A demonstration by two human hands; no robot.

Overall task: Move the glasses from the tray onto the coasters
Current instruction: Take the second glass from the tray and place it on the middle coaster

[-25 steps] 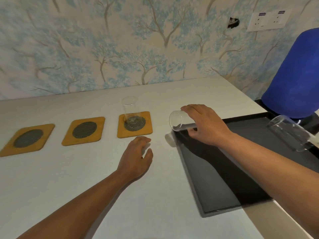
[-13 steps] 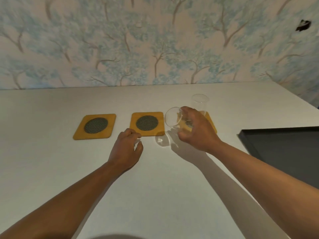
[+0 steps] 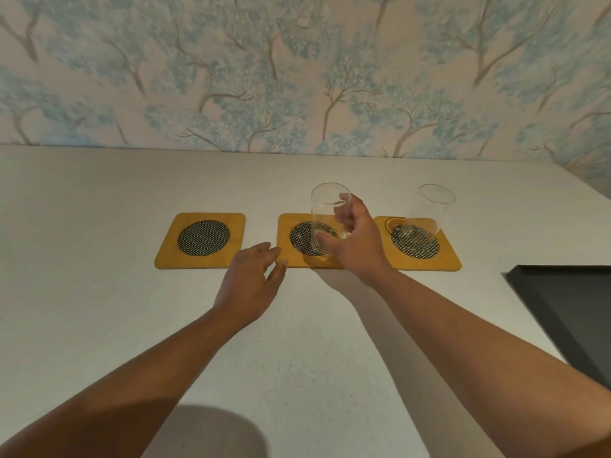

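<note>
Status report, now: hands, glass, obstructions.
Right hand gripping glass, upright over middle coaster. Left hand empty, open, at coaster's near edge. Second glass stands on right coaster. Nothing obstructing.

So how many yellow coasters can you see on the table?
3, in a row. The left coaster is bare, the middle coaster sits under the glass in the right hand, and the right coaster holds another glass. More may lie outside the view.

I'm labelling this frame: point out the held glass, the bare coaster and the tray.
held glass [image 3: 325,213], head view, upper wall.
bare coaster [image 3: 201,240], head view, dark woven centre.
tray [image 3: 529,285], head view, near-left rim.
</note>
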